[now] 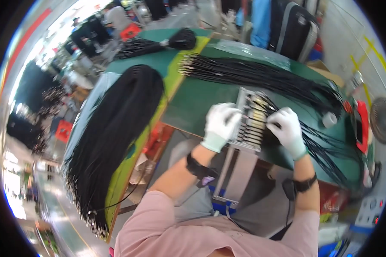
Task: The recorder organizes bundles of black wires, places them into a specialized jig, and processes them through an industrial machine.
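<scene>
A metal fixture [243,100] stands at the table's near edge, with a row of short black cable ends lying across its slots. My left hand [221,125], in a white glove, is at the fixture's left side; its thumb and fingers curl together in a pinch, and anything between them is too small to make out. On the other side, my right hand [287,132], also gloved in white, pinches close to where black cables [319,143] leave the fixture toward the right. Its fingertips are blurred, and what they hold cannot be made out.
A thick bundle of black cables [120,111] hangs over the left table edge. Another long bundle [253,73] lies across the green table [188,103] behind the fixture; a tied coil [182,39] rests farther back. At right are a white roll [329,120] and a red-handled tool [362,128].
</scene>
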{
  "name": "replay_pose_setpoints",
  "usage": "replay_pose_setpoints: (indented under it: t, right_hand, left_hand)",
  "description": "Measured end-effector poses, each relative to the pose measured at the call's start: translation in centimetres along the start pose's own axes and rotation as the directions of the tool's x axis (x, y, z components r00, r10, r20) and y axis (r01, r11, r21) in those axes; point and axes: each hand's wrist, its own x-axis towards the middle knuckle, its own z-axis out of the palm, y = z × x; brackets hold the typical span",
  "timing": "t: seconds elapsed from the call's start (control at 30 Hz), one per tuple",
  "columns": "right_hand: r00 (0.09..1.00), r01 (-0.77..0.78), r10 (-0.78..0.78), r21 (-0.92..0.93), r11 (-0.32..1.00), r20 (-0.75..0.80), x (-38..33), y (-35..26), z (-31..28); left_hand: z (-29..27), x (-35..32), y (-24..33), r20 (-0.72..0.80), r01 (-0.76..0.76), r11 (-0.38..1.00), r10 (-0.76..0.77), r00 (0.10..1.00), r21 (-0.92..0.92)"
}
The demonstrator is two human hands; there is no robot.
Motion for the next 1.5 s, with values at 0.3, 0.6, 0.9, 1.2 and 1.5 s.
replay_pose_setpoints:
  t: [0.3, 0.6, 0.9, 1.2, 1.5]
  right_hand:
    - [0.999, 0.018, -0.01, -0.237, 0.971, 0.036, -0.5, 0.5, 0.4]
    - [0.995, 0.019, 0.011, -0.31, 0.951, 0.096, -0.6, 0.5, 1.0]
    - [0.994, -0.102, 0.084, -0.321, 0.941, -0.072, 0.2, 2.3, 1.0]
    - [0.985, -0.172, 0.16, -0.253, 0.952, -0.068, 1.4, 2.9, 0.6]
    - [0.998, -0.054, 0.051, -0.16, 0.986, -0.021, 1.0, 1.0, -0.2]
  left_hand:
    - [0.3, 0.0, -0.4, 0.087, 0.078, 0.996, -0.082, 0.993, 0.047]
    - [0.2, 0.3, 0.3, 0.182, 0.087, 0.995, -0.094, 0.979, 0.046]
    - [2.4, -0.2, 0.9, 0.322, -0.291, 0.933, 0.214, 0.922, 0.212]
    - [1.8, 0.1, 0.8, 0.113, -0.088, 0.993, 0.079, 0.99, 0.076]
    - [1.7, 0.5, 0.3, 0.117, 0.117, 0.992, -0.11, 0.987, -0.053]
